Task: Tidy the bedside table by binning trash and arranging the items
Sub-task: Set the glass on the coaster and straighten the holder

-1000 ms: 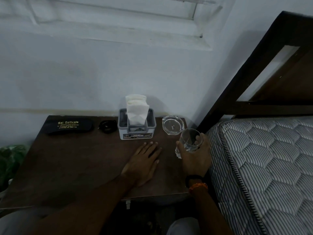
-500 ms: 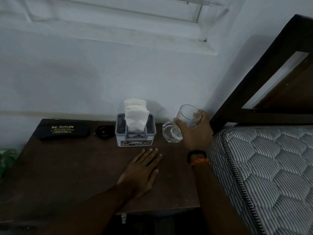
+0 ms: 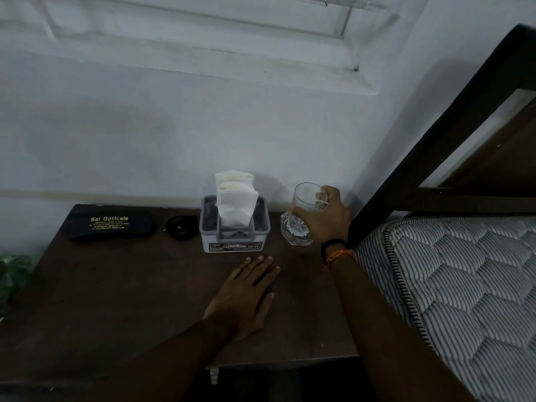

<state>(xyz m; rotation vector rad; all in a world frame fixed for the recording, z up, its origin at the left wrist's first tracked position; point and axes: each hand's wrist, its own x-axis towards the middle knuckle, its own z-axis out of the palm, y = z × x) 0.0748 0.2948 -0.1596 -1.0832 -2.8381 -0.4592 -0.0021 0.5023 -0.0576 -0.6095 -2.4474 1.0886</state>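
Dark wooden bedside table [image 3: 116, 300] against pale wall [image 3: 145, 126], right hand [image 3: 324, 219] grip curled round glass [image 3: 307, 198], left hand [image 3: 246, 294] flat.

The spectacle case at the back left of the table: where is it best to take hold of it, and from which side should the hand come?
Grip the spectacle case across its narrow middle, coming from above with the free left hand. It lies flat and long, parallel to the wall, so thumb in front and fingers behind should span it. The black coiled item lies close to its right end, so the ends are probably less convenient.
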